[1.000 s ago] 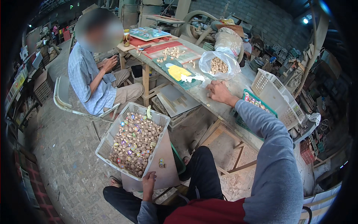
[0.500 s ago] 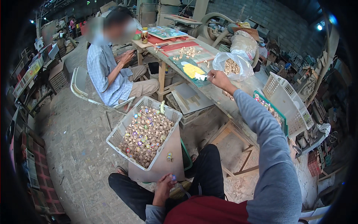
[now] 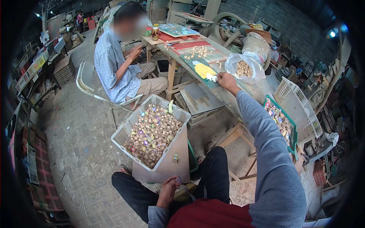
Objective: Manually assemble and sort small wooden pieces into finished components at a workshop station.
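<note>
My left hand [image 3: 167, 191] is closed over my lap, beside the board's near edge, gripping a small round piece [image 3: 178, 179] with a purple-blue face. My right arm stretches across to the worktable, where my right hand [image 3: 227, 81] has its fingers pinched together. Its fingertips are at a small heap of white bits [image 3: 211, 77], beside a yellow patch [image 3: 203, 70] on a dark green sheet [image 3: 195, 65]. Whatever those fingers hold is hidden. Before me, a white plastic basket [image 3: 121, 140] is full of small wooden pieces [image 3: 154, 131], some with coloured faces.
Two loose pieces [image 3: 175, 157] lie on the board [image 3: 182, 146] under the basket. A clear bag of wooden pieces [image 3: 254, 65] stands on the table [image 3: 234, 102]. Rightward are a green basket [image 3: 295, 131] and a white crate [image 3: 300, 100]. A seated co-worker [image 3: 118, 72] is at left.
My right hand has drawn slightly closer to the white bits. The view has shifted a little, showing more of the green basket. My left hand still grips the small piece.
</note>
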Motion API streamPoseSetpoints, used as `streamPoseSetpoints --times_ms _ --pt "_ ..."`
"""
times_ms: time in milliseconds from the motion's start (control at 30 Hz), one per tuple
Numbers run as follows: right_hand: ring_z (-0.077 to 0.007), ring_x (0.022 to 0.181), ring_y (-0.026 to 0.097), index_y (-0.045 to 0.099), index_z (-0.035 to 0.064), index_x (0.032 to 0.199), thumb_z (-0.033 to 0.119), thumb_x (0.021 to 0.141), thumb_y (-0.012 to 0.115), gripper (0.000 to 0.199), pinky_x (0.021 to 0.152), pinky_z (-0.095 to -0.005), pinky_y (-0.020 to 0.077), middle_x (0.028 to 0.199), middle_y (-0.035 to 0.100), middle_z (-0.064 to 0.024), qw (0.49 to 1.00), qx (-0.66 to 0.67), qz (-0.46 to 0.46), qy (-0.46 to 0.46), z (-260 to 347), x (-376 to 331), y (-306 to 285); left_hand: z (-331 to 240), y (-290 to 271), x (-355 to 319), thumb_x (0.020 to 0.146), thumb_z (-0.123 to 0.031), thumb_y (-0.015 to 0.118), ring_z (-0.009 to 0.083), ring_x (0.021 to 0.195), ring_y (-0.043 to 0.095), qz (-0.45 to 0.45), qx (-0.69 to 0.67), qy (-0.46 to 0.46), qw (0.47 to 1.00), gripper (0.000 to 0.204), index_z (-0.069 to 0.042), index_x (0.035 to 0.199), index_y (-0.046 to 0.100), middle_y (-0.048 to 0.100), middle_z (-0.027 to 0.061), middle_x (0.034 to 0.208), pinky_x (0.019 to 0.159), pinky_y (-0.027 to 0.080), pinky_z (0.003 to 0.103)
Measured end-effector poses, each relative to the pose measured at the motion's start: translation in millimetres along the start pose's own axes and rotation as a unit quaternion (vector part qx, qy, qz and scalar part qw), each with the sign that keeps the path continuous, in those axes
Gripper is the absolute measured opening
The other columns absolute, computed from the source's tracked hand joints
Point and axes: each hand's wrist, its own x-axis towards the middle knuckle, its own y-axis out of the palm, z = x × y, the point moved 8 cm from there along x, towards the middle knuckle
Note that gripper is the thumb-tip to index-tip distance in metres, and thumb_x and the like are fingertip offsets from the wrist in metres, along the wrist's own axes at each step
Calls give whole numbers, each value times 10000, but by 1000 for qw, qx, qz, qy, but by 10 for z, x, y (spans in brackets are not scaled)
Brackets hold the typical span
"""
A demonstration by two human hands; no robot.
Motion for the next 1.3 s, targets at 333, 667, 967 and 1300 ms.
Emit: streamPoseSetpoints --times_ms 333,667,967,1300 --pt "-218 763 695 679 39 950 169 817 639 190 671 -368 546 849 709 -101 905 410 -9 109 49 -343 -451 -349 257 -288 904 -32 568 177 862 625 27 -22 59 998 309 18 1208 596 640 81 1004 781 499 266" --pt "-171 838 655 599 -36 1102 69 882 595 243 756 -302 537 945 668 -111 623 772 124 18 1663 -2329 -995 -1621 1332 -1206 918 -68 570 236 1005 652 173 -68 275 943 363 59 1257 533 625 187 1162 912 535 339" --pt "-208 1024 647 584 -72 1142 -123 852 584 294 909 -342 521 1084 613 -150 656 730 140 -130 2419 -3514 -1080 -1647 1659 -1483 913 -69 588 286 1060 636 269 -109 265 919 387 49 1276 522 592 240 1218 931 533 374" --pt "-194 1034 632 585 -67 1149 -116 846 579 307 920 -323 502 1100 608 -139 632 760 134 -67 2220 -3575 -972 -1718 1716 -1733 810 184 533 155 1085 585 166 136 456 864 556 21 1340 497 579 142 1267 898 488 302"
